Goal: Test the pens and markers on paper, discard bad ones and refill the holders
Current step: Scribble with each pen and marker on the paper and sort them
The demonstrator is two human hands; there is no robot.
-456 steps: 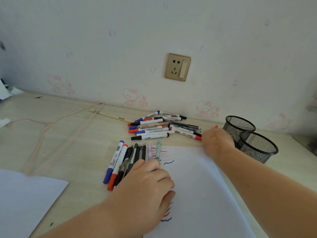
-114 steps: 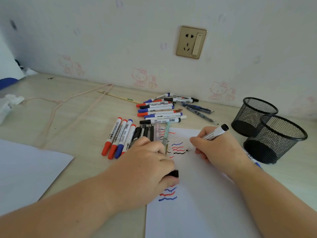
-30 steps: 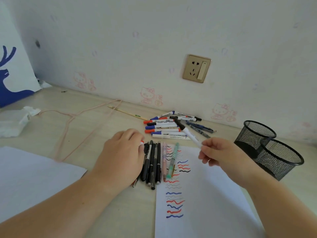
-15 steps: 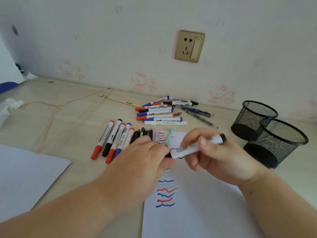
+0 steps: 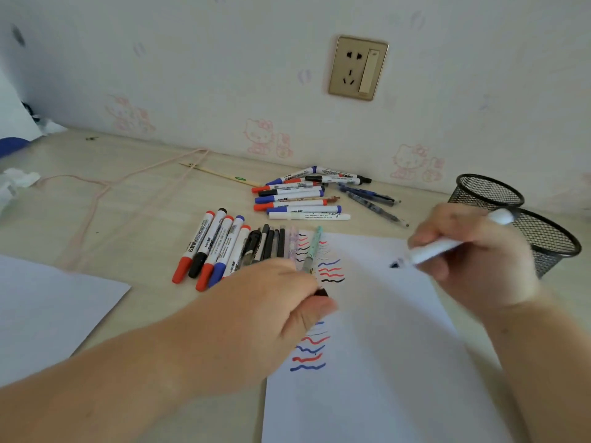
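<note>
My right hand (image 5: 476,260) grips a white marker (image 5: 447,244), uncapped, its black tip just above the white test paper (image 5: 383,362). My left hand (image 5: 271,302) rests on the paper's left edge and pinches the marker's black cap (image 5: 321,292). The paper carries red, blue and black wavy lines (image 5: 331,270). A row of whiteboard markers and thin pens (image 5: 230,247) lies left of the paper. A pile of further markers (image 5: 297,196) lies near the wall. Two black mesh holders (image 5: 489,193) (image 5: 550,244) stand at the right, behind my right hand.
A second white sheet (image 5: 48,311) lies at the left front. A pink clothes hanger (image 5: 105,190) and a thin wooden stick (image 5: 220,175) lie on the wooden desk. Crumpled tissue (image 5: 16,182) sits at the far left. A wall socket (image 5: 358,68) is above the pile.
Half a second ago both hands held the marker together; now the cap is off in my left hand and my right hand has carried the marker to the right over the paper.
</note>
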